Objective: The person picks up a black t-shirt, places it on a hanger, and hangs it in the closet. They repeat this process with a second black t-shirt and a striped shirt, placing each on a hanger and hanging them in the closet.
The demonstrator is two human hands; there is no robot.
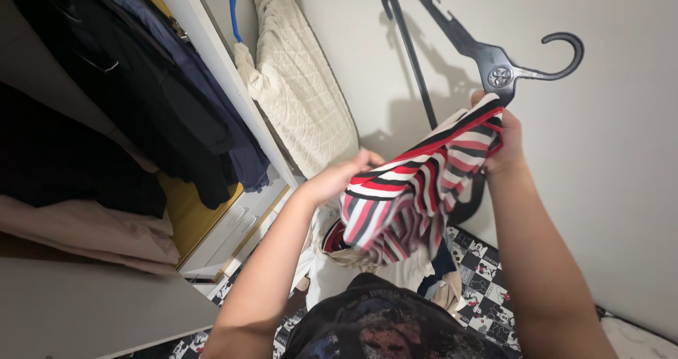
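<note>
Home bedroom or closet corner. Open white wardrobe (212,55) at left, dark clothes (141,84) hanging inside, folded clothes (85,225) on shelf, white drawers (233,232) below. Cream knit sweater (296,84) on blue hanger (233,6) against far wall. Black-and-white cartoon-print cloth (487,288) below, near plain wall (607,189) at right.

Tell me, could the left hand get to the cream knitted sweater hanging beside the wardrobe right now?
Probably not as things stand: the left hand is gripping the red, white and black striped garment. Otherwise the way to the cream knitted sweater looks free.
</note>
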